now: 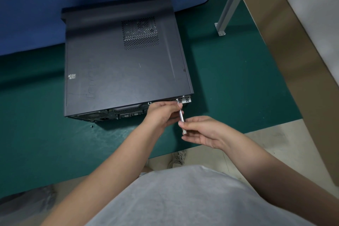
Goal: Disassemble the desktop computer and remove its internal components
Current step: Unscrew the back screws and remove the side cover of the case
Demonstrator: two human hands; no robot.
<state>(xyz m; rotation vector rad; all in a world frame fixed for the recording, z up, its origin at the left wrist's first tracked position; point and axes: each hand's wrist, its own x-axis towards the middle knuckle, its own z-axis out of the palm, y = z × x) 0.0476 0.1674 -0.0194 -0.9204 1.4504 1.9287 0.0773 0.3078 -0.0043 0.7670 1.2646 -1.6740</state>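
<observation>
Desktop computer (124, 68), a black metal tower case lying on its side, rests on a dark green mat (229, 71) covering the table, its rear panel of ports facing the person at the near edge. Its side cover, with a square perforated vent (140, 33) toward the far right, is still on. A slim silver metal screwdriver (182, 116) slants from the near right corner of the case down toward the person, its tip at the rear edge by the silver expansion-slot brackets (184, 100). The left hand (161, 114) has its fingers curled round the upper part of the shaft, pinching it close to the tip. The right hand (203, 132) pinches the lower end of the tool between thumb and fingertips. A blue padded partition (36, 5) stands behind the case at the far left. A grey metal post (231, 0) rises at the far right, bolted to the mat.
</observation>
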